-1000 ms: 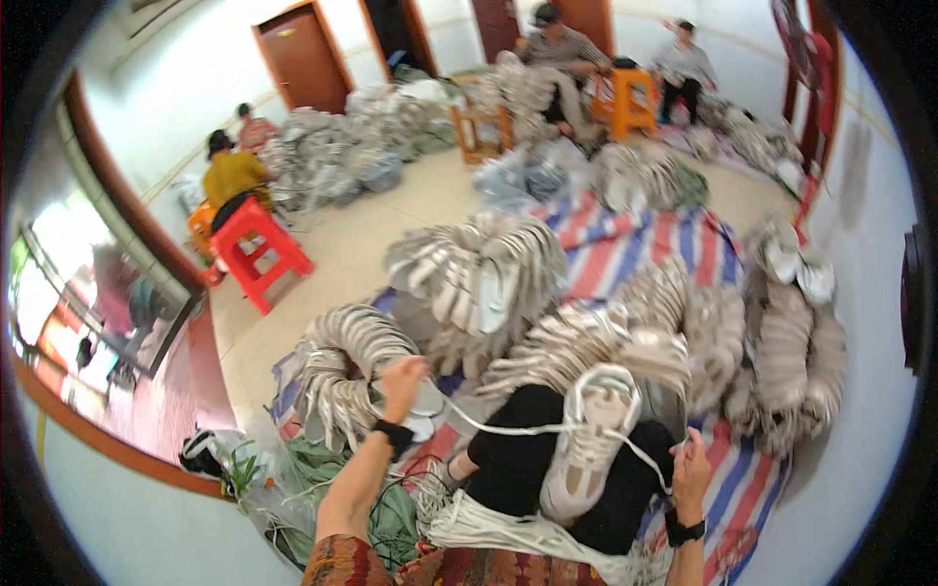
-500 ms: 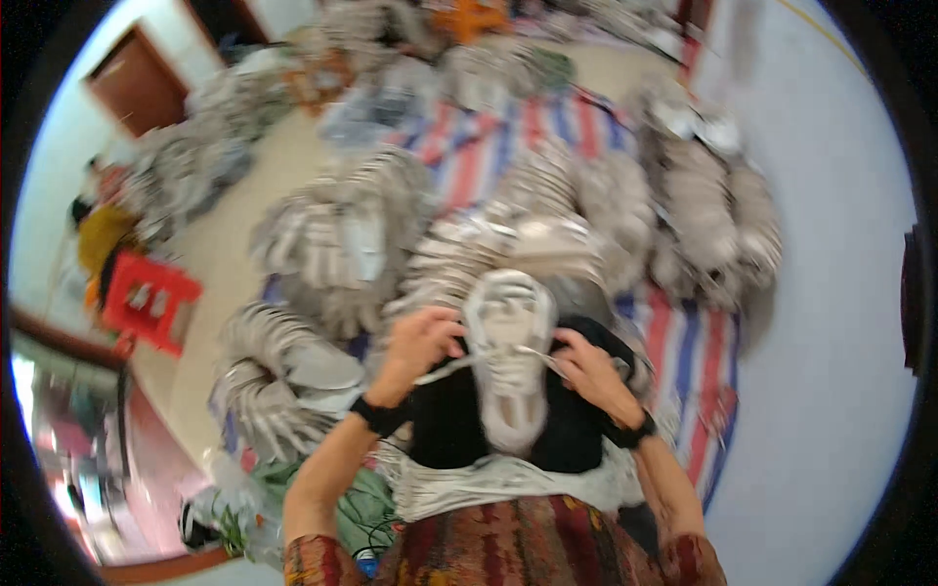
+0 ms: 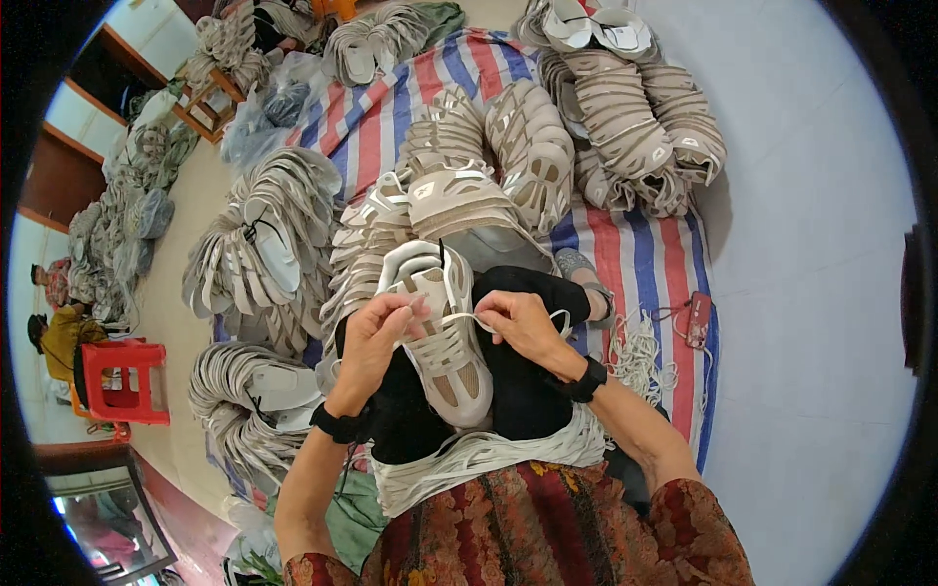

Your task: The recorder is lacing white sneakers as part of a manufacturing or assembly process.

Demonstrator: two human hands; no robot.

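A beige and white sneaker rests on my black-clad thighs, its toe toward me and its opening away. White lacing crosses its tongue. My right hand pinches a white shoelace at the right of the upper, and the free length loops past its fingers. On the other side, my left hand is closed over the sneaker's left edge, thumb and forefinger together, with lace showing by the fingertips. Many loose white laces lie across my lap.
Stacked beige shoe uppers stand just ahead on a striped sheet; further piles are at left. A red stool stands far left, near people. On the right lie a tangle of laces and a small red device.
My hands have come from beside the sneaker to over its lacing, and the right one draws lace across the upper. The view has swung, and the sneaker now sits further left and tilted.
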